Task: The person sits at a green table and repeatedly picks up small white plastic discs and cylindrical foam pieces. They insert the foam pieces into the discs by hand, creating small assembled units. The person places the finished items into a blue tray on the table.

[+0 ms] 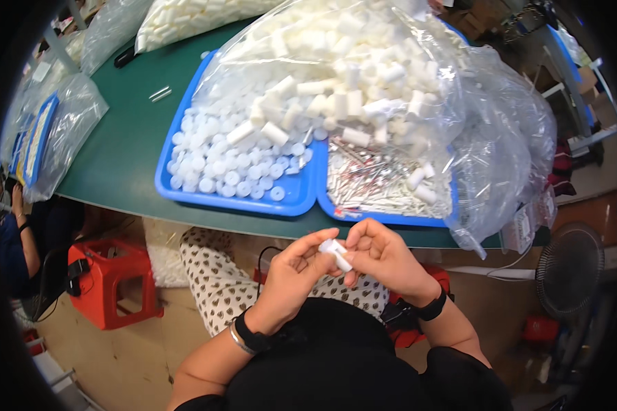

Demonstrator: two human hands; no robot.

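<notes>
In front of my body, just off the table's near edge, both hands hold a small white plastic cylinder. My left hand pinches it from the left, thumb and fingertips closed on its side. From the right, my right hand grips its lower end between thumb and fingers. Whether a smaller part sits between my right fingertips cannot be made out. Beyond my hands stand a blue tray with translucent round caps and a second blue tray with thin metal pins and some white cylinders.
A clear plastic bag of white cylinders spills over both trays on the green table. Two metal rods lie at the left. Crumpled plastic hangs over the right side. A red stool, a co-worker's arm and a fan flank me.
</notes>
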